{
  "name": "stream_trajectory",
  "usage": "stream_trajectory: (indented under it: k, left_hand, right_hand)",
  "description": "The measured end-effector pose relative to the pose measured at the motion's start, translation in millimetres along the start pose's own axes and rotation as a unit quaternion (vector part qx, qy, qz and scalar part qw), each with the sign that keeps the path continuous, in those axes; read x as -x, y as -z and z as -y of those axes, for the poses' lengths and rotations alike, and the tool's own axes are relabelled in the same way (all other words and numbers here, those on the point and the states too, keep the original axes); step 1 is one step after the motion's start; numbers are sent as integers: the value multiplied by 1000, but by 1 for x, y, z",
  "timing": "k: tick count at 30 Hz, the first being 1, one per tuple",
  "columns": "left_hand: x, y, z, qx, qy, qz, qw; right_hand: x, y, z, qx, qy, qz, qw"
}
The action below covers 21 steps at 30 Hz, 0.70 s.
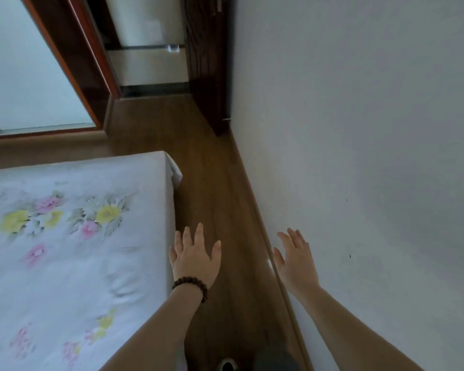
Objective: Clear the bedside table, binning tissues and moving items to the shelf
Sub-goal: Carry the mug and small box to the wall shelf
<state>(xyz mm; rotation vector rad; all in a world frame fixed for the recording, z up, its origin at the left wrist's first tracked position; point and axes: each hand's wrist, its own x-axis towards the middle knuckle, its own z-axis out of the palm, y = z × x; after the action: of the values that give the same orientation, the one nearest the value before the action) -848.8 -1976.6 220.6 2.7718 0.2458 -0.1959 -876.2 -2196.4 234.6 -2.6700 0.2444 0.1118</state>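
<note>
Item 1: left hand, fingers straight and spread, holding nothing, over the wooden floor just beside the bed's right edge; a dark bead bracelet circles the wrist.
Item 2: right hand, fingers spread, holding nothing, in front of the white wall.
Item 3: bed with a floral sheet, at my left.
Item 4: dark wooden door, far end.
I see no bedside table, tissues or shelf from here.

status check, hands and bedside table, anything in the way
Left hand open, empty. Right hand open, empty. Bedside table, tissues, shelf not in view. Floor between bed and wall unobstructed.
</note>
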Motion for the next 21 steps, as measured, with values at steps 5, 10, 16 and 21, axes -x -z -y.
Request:
stream_trajectory:
  k: [5, 10, 16, 21]
  left_hand:
    - [-93, 8, -13, 2, 36, -14, 999]
    - [-218, 11, -34, 8, 69, -30, 997]
    - [-371, 39, -70, 21, 119, -60, 991]
    - [-468, 63, -82, 39, 172, -71, 982]
  right_hand:
    - [-117, -5, 17, -6, 34, 13, 999]
    - [-262, -10, 35, -2, 83, 12, 996]
    - [-444, 4, 74, 23, 135, 37, 990]
    - [-562, 9, 121, 27, 173, 48, 983]
